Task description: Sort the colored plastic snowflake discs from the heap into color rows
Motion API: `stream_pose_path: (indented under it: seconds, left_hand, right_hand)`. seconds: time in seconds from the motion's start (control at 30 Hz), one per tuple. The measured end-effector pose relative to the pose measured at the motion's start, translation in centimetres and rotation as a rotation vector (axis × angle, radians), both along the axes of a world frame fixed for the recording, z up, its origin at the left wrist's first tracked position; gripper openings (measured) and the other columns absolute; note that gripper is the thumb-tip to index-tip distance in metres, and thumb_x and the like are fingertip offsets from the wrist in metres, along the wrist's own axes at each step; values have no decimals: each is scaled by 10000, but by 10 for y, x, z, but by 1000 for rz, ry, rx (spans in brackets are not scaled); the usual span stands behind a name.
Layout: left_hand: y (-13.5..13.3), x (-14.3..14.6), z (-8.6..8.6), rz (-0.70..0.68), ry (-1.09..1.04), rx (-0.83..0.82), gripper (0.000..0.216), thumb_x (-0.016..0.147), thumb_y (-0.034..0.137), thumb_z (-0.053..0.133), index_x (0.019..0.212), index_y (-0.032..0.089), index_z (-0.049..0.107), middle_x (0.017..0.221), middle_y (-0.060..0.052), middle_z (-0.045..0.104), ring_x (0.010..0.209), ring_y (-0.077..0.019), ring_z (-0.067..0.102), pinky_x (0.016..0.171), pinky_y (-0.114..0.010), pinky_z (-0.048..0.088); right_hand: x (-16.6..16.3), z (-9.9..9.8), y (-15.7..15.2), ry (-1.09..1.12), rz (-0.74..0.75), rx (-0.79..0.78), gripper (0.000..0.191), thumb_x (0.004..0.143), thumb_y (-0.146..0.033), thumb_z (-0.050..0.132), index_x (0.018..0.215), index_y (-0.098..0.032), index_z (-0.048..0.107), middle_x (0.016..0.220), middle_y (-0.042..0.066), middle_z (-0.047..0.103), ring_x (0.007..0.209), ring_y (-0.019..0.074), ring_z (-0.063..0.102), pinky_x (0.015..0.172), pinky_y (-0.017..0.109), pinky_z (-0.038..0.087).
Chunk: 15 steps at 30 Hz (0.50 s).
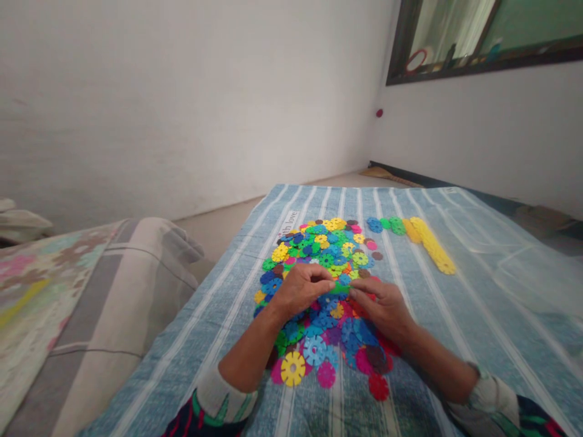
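Green snowflake discs (340,288) are pinched between my two hands, above a pile of notched plastic snowflake discs. My left hand (304,286) grips their left end with thumb and forefinger. On the other end, the fingers of my right hand (381,303) are closed. How many green discs I hold cannot be made out. Beneath both hands spreads the loose pile (314,351) in blue, yellow, green, pink, red and brown. Beyond my right hand lies a joined row of yellow discs (432,246), beside green discs (397,226) and a blue disc (375,225).
A blue and white striped cloth (218,315) covers the surface under the discs. Clear plastic sheeting (514,261) lies on its right side. To the left is a cushioned seat (113,303) with a floral cover. White walls and a window (483,36) stand behind.
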<state>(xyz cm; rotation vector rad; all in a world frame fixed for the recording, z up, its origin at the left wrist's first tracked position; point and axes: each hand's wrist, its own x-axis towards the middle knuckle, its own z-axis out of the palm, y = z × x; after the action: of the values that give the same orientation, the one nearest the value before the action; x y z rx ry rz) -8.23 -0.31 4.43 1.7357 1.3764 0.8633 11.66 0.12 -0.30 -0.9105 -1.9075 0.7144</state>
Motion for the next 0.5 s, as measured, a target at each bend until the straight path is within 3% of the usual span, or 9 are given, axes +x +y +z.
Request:
stream_pose_path:
  seconds: [0.5]
  left_hand:
    - [-10,20,-6,9,-81,-60,193,711,263,586,766,147,730,697,-8,674,632,-111,557,596,-210,428]
  right_hand:
    - [-2,4,1,-26,50,-36,206,854,-251,504,845,-211,706,791,5,713,714,150,648,663,234,484]
